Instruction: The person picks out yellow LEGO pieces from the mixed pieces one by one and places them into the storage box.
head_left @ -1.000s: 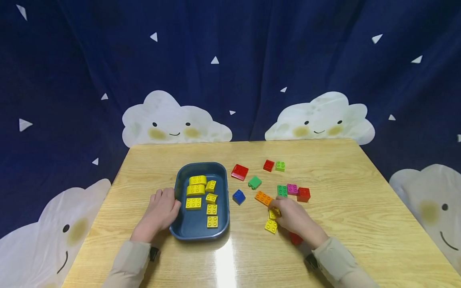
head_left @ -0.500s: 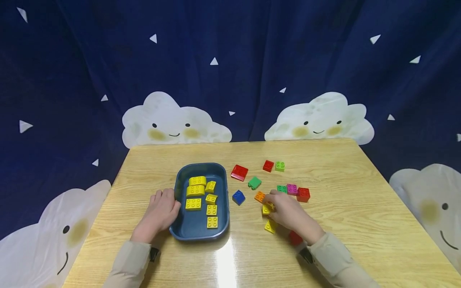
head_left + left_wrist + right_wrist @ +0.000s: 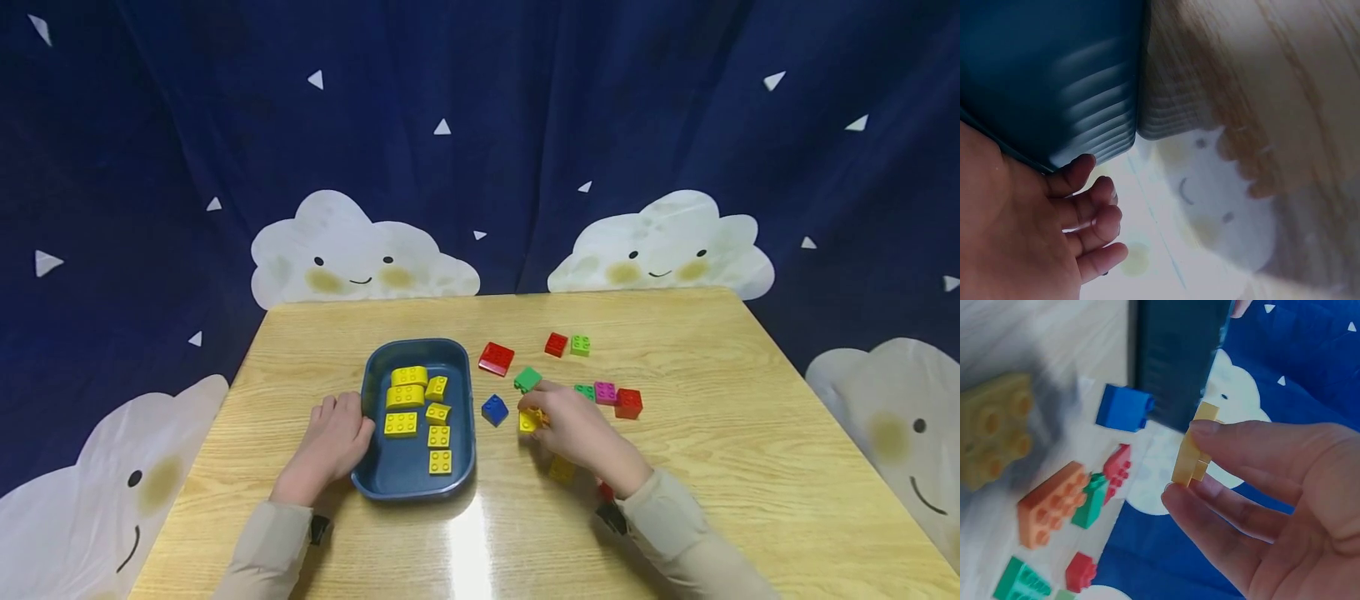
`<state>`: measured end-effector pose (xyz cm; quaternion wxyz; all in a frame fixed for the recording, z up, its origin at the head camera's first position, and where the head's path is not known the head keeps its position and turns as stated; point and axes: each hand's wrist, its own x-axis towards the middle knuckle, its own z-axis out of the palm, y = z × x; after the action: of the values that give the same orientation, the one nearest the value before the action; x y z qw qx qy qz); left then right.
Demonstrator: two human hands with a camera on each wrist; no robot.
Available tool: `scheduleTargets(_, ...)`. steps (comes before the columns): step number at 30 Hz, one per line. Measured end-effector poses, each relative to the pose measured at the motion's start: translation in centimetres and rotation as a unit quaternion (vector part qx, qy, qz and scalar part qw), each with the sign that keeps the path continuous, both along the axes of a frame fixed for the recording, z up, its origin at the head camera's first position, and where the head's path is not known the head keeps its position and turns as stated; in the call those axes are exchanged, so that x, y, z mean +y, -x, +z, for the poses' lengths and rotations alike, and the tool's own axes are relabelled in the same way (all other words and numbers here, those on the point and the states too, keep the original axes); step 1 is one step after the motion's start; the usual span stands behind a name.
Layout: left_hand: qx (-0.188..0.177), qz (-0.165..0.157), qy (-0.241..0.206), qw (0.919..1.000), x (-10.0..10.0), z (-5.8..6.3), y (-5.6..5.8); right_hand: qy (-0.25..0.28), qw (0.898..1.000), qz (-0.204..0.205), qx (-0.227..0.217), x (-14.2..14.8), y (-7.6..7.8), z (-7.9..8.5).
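My left hand is at the left wall of a dark blue plastic bin, thumb over the rim and fingers outside. In the left wrist view those fingers are loosely bent against the bin's outer side. Several yellow bricks lie inside the bin. My right hand pinches a yellow toy building brick between thumb and fingertips, raised above the table right of the bin. Another yellow brick lies below the hand, partly shaded. An orange brick is mostly covered by the hand in the head view.
Between bin and right hand sits a blue brick. Farther back are a red brick, a green one, a smaller red one and a lime one. Pink and red bricks stand to the right.
My right hand has picked up a yellow brick beside the orange one and moved left and slightly back with it, toward the bin. The left hand has stayed at the rim.
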<state>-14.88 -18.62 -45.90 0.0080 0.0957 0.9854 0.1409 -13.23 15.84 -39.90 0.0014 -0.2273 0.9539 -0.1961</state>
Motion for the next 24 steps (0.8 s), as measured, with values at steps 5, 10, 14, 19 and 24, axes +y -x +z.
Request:
scheduleTargets(5, -0.008, 0.001, -0.002, 1.0, 0.0, 0.0, -0.1, 0.002, 1.0, 0.005, 0.003, -1.4, 0.1, 0.9)
scheduleTargets(10, -0.004, 0.002, -0.003, 1.0, 0.0, 0.1, -0.1, 0.008, 1.0, 0.016, 0.005, -3.1, 0.3, 2.0)
scheduleTargets(14, -0.01, 0.004, -0.006, 0.9999, 0.0, 0.2, 0.0, 0.015, 0.999, 0.032, -0.009, -4.5, 0.6, 2.6)
scheduleTargets(19, -0.015, 0.005, -0.009, 0.9998, 0.0, 0.3, 0.0, 0.017, 0.998, 0.047, -0.025, -6.3, 0.8, 2.8)
scheduleTargets(24, -0.012, 0.004, -0.007, 0.9999, 0.0, 0.1, -0.1, 0.022, 0.997, 0.064, -0.039, -7.8, 0.8, 2.7)
